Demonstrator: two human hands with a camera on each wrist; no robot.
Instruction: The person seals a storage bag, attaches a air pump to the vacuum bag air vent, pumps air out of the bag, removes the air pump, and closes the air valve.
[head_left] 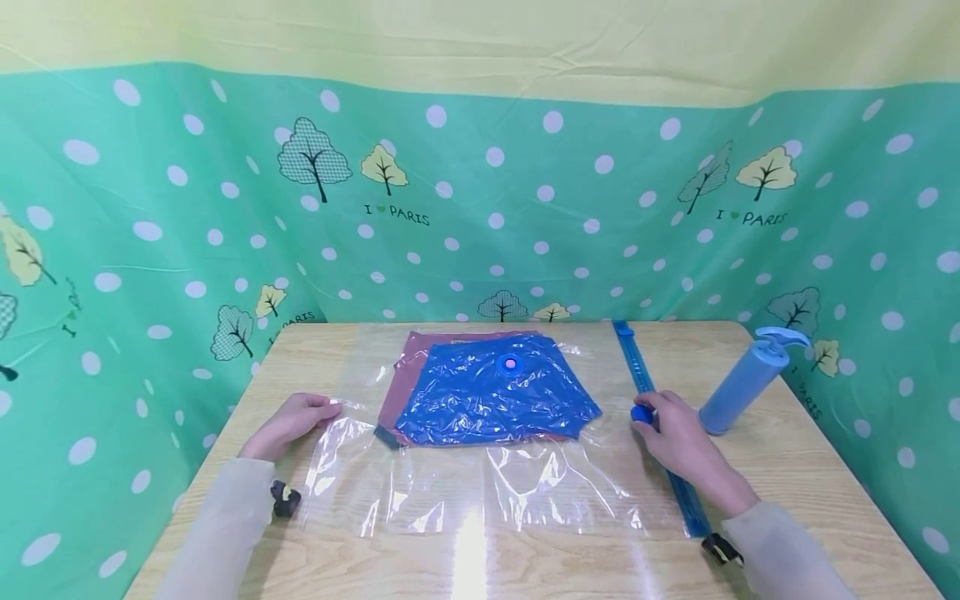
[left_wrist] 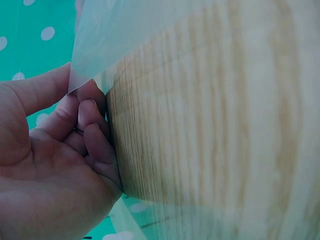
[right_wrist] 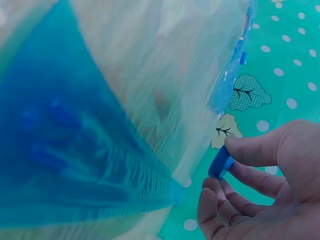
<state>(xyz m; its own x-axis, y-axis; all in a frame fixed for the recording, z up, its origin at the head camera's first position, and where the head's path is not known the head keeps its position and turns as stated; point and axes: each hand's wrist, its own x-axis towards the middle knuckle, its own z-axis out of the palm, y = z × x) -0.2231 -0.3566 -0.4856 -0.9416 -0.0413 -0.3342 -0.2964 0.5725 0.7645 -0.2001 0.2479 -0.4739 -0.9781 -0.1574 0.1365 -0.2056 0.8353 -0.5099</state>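
A clear plastic vacuum storage bag [head_left: 517,496] lies flat across the table, with a blue panel [head_left: 487,408] in its middle. Folded maroon cloth [head_left: 400,383] shows under that panel. Set into the blue panel is a round valve [head_left: 511,364] with a pinkish centre. At the bag's left edge my left hand [head_left: 291,423] pinches the film between thumb and index finger, its other fingers curled in. My right hand [head_left: 688,446] is over the blue zip strip [head_left: 633,358] along the right edge. It grips a small round blue cap [right_wrist: 220,162] between thumb and fingers.
A blue hand pump [head_left: 742,387] with a T-shaped handle stands on the table [head_left: 810,508], right of my right hand. A green dotted curtain [head_left: 480,192] hangs behind the table and along both sides. Dark wrist straps show at both sleeves.
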